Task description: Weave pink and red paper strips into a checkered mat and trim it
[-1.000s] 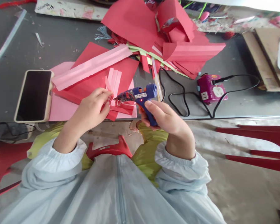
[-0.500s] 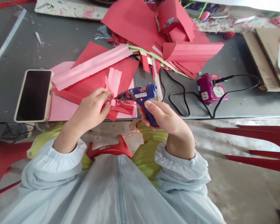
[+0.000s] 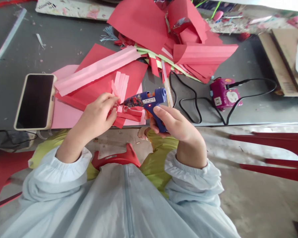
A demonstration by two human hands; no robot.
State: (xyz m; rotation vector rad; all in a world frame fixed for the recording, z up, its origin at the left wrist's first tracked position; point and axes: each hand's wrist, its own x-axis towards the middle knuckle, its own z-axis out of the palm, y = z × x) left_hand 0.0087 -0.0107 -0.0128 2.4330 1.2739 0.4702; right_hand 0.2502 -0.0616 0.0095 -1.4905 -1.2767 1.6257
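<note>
My right hand (image 3: 175, 127) is wrapped round the grip of a blue hot glue gun (image 3: 151, 100), whose red light is lit. The gun's nozzle points left at a small bundle of pink and red paper strips (image 3: 121, 91). My left hand (image 3: 96, 115) pinches that bundle at the table's near edge, with its fingertips right by the nozzle. The strips fan upward from the fingers. Red strips lie just under the gun.
A phone (image 3: 34, 100) lies face up at the left on the grey table (image 3: 64, 36). Red and pink paper sheets (image 3: 144, 23) are piled behind. A purple power socket (image 3: 224, 94) with black cable sits at right, cardboard (image 3: 280, 59) beyond it. Red plastic stools stand below.
</note>
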